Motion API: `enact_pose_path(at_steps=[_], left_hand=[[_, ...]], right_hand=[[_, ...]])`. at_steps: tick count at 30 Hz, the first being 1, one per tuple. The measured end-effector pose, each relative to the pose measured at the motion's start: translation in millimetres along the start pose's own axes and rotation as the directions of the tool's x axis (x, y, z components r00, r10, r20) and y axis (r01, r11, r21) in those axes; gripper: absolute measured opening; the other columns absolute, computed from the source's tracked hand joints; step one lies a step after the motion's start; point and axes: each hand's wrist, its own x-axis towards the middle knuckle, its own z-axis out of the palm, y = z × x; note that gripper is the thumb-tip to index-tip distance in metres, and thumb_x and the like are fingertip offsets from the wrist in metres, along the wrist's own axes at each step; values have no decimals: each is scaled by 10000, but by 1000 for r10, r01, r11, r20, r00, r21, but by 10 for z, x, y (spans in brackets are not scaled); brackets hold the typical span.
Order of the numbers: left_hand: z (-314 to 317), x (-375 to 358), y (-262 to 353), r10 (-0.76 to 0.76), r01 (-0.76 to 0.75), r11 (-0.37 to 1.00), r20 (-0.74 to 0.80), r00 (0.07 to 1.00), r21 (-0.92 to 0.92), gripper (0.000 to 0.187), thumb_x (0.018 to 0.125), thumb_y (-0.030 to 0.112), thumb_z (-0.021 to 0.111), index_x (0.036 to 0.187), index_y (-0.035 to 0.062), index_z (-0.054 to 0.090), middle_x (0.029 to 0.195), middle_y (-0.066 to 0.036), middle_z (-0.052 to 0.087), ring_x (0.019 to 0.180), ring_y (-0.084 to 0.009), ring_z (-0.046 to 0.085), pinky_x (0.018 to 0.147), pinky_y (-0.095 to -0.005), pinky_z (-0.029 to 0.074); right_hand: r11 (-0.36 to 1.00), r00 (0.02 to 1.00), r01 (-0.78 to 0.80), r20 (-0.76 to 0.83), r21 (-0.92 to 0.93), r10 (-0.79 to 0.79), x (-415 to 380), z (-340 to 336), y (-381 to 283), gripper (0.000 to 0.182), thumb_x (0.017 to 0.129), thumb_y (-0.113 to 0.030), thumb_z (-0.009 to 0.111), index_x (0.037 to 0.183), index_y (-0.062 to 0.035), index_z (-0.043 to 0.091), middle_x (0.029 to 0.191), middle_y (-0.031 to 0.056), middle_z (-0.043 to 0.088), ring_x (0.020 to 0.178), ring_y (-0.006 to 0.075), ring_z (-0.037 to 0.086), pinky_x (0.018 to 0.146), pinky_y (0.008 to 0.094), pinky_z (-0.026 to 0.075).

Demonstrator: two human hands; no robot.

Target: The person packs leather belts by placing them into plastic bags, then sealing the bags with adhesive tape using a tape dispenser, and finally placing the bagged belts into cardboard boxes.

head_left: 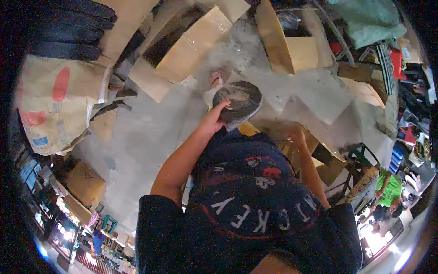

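Head view: your left hand [218,117] clutched a bag [244,101], one o'clock from centre; right hand [296,135], three o'clock, grip couldn't be told!

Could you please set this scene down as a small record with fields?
Left hand: holding a plastic-wrapped dark bundle
Right hand: blurred, near a cardboard box; grip unclear
Ahead: open cartons on the grey floor
Far left: large printed sack
Background right: person in green
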Motion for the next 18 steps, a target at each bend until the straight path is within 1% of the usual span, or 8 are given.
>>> enact_pose_path(at_steps=[4, 6, 7, 9, 13, 14, 15, 18], left_hand=[[-44, 224, 191, 127, -148, 956, 100, 987, 251, 430, 774, 241, 733, 1129, 74, 556, 1078, -109, 633, 1010, -276, 613, 881, -435, 509], [3, 384, 431, 66, -96, 933, 98, 993, 348, 449, 771, 248, 734, 1141, 72, 552, 1096, -121, 631, 1023, -287, 609, 895, -439, 504], [173, 489, 685, -136, 152, 975, -101, 986, 164, 464, 767, 261, 732, 1149, 71, 550, 1107, -130, 625, 1034, -297, 605, 898, -453, 502], [270, 655, 961, -370, 371, 928, -241, 897, -43, 480, 763, 274, 731, 1156, 69, 548, 1119, -139, 620, 1046, -307, 600, 900, -468, 500], [-502, 1195, 1190, -389, 386, 921, -112, 914, -47, 511, 767, 325, 723, 1173, 74, 541, 1163, -138, 594, 1075, -302, 582, 890, -458, 504], [-585, 1311, 1262, -395, 418, 907, -229, 889, 56, 506, 765, 322, 727, 1169, 79, 541, 1138, -134, 598, 1051, -296, 589, 888, -451, 504], [-702, 1439, 1348, -380, 451, 879, -343, 859, 155, 502, 763, 319, 730, 1164, 85, 541, 1114, -130, 602, 1027, -289, 597, 886, -444, 504], [-1149, 1812, 1421, -335, 407, 907, -406, 850, 104, 542, 713, 283, 777, 1156, 88, 534, 1127, -115, 569, 1013, -264, 585, 833, -448, 517]], right_hand=[[998, 997, 68, 26, -10, -68, 405, -166, 750, 292, 873, -220, 578, 1101, -53, 649, 827, 33, 642, 650, 133, 589, 571, 268, 473], [935, 995, -67, -50, 348, 90, 405, -136, 902, 326, 875, -232, 580, 1139, -46, 619, 828, 46, 638, 653, 136, 592, 573, 266, 474], [881, 986, -98, -73, 463, 147, 331, -99, 822, 338, 875, -237, 580, 1152, -44, 610, 829, 50, 637, 655, 136, 593, 573, 265, 475], [855, 985, -87, -85, 511, 151, 60, 98, 259, 339, 879, -264, 572, 1136, -48, 617, 817, 56, 639, 659, 131, 595, 577, 265, 475], [770, 976, -99, -90, 630, 199, -28, 452, -178, 333, 891, -293, 546, 1100, -46, 626, 790, 62, 637, 648, 160, 594, 582, 307, 482], [965, 964, -136, -194, 224, 181, 86, 478, 32, 331, 890, -293, 540, 1080, -37, 631, 810, 78, 649, 668, 166, 601, 608, 319, 484], [957, 954, -185, -275, -225, 120, 163, 537, 123, 331, 889, -293, 533, 1060, -28, 636, 830, 93, 661, 688, 173, 608, 634, 331, 487], [983, 901, -20, -429, -184, -62, -329, 800, -859, 311, 903, -254, 503, 1025, -10, 651, 902, 120, 681, 771, 144, 615, 705, 308, 483]])
